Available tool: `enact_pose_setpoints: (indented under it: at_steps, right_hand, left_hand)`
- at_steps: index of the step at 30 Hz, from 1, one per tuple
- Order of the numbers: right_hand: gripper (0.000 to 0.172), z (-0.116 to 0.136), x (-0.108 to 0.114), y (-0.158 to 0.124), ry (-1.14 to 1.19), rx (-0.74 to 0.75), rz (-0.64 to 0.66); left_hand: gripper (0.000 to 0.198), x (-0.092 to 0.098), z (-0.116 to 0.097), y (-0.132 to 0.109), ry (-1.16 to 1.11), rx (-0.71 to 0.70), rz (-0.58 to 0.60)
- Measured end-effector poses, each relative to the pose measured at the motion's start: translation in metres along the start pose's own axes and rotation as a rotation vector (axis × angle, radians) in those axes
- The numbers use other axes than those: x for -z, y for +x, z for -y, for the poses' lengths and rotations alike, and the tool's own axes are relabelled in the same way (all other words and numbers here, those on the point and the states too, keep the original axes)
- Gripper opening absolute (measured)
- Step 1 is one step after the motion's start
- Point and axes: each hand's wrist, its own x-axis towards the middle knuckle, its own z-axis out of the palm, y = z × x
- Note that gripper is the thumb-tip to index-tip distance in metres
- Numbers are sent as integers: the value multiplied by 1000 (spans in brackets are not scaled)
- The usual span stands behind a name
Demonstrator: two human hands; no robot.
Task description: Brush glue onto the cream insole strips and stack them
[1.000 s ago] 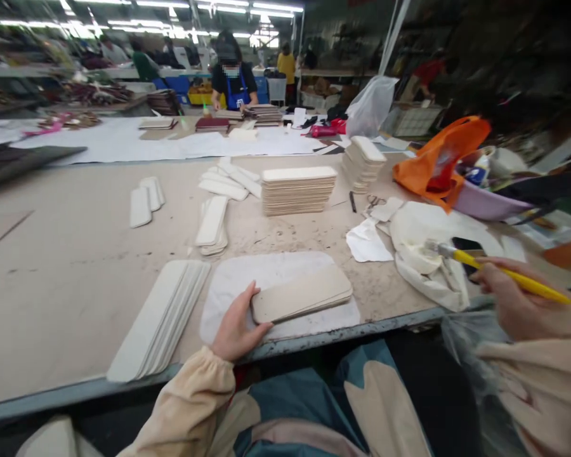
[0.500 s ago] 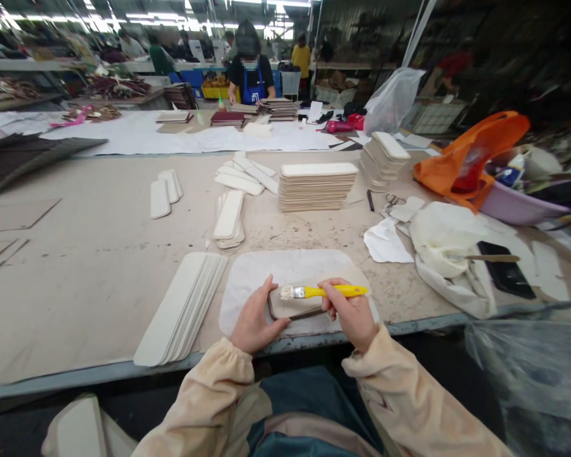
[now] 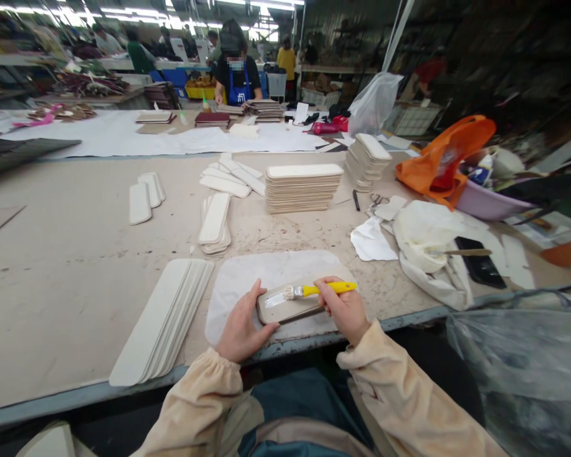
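My right hand (image 3: 343, 309) grips a yellow-handled paintbrush (image 3: 330, 289). Its pale bristles rest on a long, round-cornered beige panel (image 3: 292, 311) with a dark edge. A wet, whitish streak shows on the panel's left part, beside the bristles. My left hand (image 3: 244, 322) holds the panel's left end, fingers at the far side and thumb along the near edge. Under the panel lies a white round-cornered sheet (image 3: 228, 279). Part of the panel's right end is hidden behind my right hand.
Fanned long white strips (image 3: 164, 324) lie left of the sheet. Beyond it stand a tall stack of boards (image 3: 304, 190) and a smaller pile (image 3: 215, 222). To the right are a cream cloth bag (image 3: 423, 241), a black phone (image 3: 480, 263) and an orange bag (image 3: 442, 165). A co-worker (image 3: 238, 73) is across the table.
The brush has moved right relative to the panel's left end, and a wet streak now shows behind it. The whole view has shifted, so things on the table appear farther left.
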Motion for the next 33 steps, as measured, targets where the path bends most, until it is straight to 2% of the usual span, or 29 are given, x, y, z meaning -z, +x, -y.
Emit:
enact_pose_setpoints:
  at_steps: [10,14,17,21,24,28,30,33]
  right_hand:
    - [48,-13,74,15,-266,55,-291]
    - [49,-15,91,17,-354,69,-364]
    - [46,-14,95,14,-315,73,-406]
    - [39,-8,76,1,19,42,-363]
    - [35,1,44,-13,224,-10,-203]
    - [32,10,-1,-28,223,-42,29]
    - [31,12,-16,-32,182,-30,80]
    - [32,13,-25,-31,114,-7,100]
  left_hand:
    - [87,-1,5,1,53,16,8]
    - [86,-1,6,1,78,5,12]
    - [85,-1,5,2,74,0,7]
    - [87,-1,4,2,45,-1,8]
    - [90,-1,3,2,19,-12,13]
    - [94,-1,2,1,4,-5,4]
    - [95,-2,2,0,-2,0,7]
    - [96,-1,1,0,-9,-4,8]
